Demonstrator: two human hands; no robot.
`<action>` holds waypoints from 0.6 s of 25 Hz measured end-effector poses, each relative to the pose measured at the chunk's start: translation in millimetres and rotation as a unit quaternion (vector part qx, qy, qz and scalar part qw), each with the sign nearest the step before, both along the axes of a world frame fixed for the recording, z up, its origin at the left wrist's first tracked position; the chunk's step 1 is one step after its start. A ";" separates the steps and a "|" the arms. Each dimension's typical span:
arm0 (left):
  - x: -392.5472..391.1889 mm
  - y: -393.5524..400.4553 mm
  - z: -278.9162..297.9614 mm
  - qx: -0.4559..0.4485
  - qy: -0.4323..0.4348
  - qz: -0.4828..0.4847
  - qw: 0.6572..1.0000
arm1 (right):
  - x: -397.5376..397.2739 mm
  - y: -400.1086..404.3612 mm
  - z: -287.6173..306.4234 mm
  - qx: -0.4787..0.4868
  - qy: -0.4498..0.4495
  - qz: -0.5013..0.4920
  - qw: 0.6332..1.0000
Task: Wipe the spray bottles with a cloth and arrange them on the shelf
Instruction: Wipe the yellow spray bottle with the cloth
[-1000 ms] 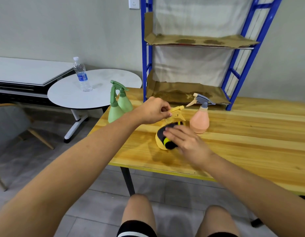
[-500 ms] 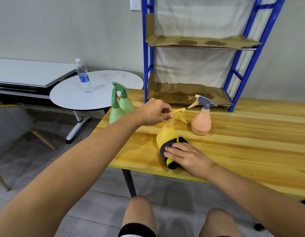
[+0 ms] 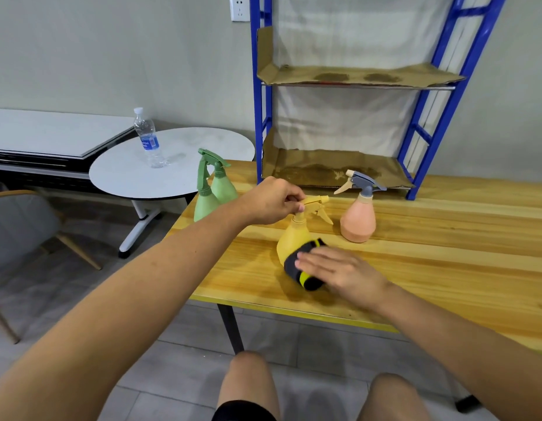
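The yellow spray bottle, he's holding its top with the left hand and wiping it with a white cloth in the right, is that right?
Not quite. The head view shows the cloth is black and yellow, not white. The left hand does hold the top of the yellow spray bottle, and the right hand wipes.

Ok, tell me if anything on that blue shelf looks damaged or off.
The cardboard liners do. The lower shelf liner has a torn, ragged back edge and dark stains along its front. The upper shelf liner shows two dark round stains and a bent-up left flap. The shelf frame itself looks straight.
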State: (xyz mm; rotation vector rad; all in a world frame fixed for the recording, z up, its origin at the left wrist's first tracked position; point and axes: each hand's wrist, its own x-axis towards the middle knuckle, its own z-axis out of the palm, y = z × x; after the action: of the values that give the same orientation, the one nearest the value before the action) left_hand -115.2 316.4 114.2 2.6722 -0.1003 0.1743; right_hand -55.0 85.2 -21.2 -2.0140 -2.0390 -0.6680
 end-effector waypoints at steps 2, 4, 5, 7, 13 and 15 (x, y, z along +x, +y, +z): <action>1.3 0.8 -0.1 0.003 -0.002 -0.002 1.000 | 7.2 9.1 20.7 0.082 0.053 -0.059 0.993; 1.5 2.0 -0.9 0.003 0.000 -0.001 1.000 | 4.4 10.8 11.8 0.110 0.071 -0.080 0.988; 2.0 2.6 -1.4 0.002 0.000 0.000 1.000 | -2.0 8.3 -4.5 0.083 0.071 -0.067 0.992; 2.0 3.0 -3.0 0.004 -0.003 0.001 1.000 | -13.2 -3.0 -21.7 0.020 0.055 -0.004 0.998; 3.4 5.2 -6.5 0.002 -0.010 0.000 1.000 | 13.8 7.2 13.6 0.122 0.136 -0.049 0.982; 2.8 4.6 -5.2 0.000 -0.008 0.006 1.000 | 5.2 -1.2 -9.8 0.073 0.126 -0.031 0.989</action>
State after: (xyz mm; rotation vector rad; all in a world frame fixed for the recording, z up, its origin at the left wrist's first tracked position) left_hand -112.4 321.0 109.1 2.6729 -0.0905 0.1987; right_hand -49.7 84.0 -31.0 -1.9736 -1.7400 -0.5261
